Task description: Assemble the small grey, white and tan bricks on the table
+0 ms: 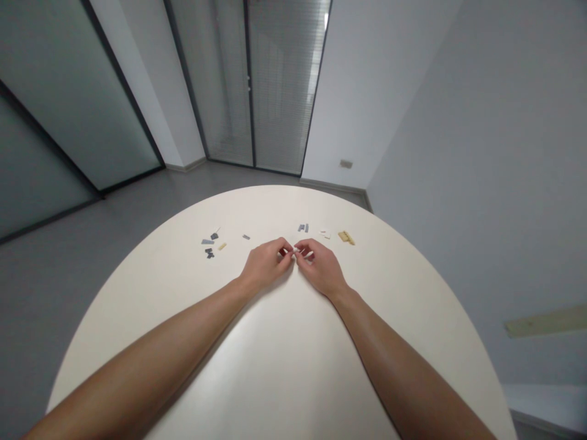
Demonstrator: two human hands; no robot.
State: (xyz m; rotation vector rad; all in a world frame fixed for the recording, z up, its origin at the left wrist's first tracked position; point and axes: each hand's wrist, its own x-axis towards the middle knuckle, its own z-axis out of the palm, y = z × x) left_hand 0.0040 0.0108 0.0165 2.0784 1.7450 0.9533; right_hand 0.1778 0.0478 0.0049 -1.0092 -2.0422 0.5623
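Observation:
Over the middle of the white round table point(284, 342), my left hand point(268, 261) and my right hand point(320, 264) meet at the fingertips. Both are closed in a pinch around something small and pale; its kind is too small to make out and the fingers mostly cover it. Just beyond my right hand lie grey building-brick pieces point(303, 228) and white pieces point(325, 233). Tan pieces point(347, 237) rest farther right. A single grey piece point(246, 236) lies beyond my left hand.
At the left of the table are a loose grey piece point(208, 242), dark pieces point(210, 253), a black piece point(214, 236) and a yellowish piece point(222, 246). The table's curved far edge faces a glass door point(279, 91) and a white wall point(367, 91).

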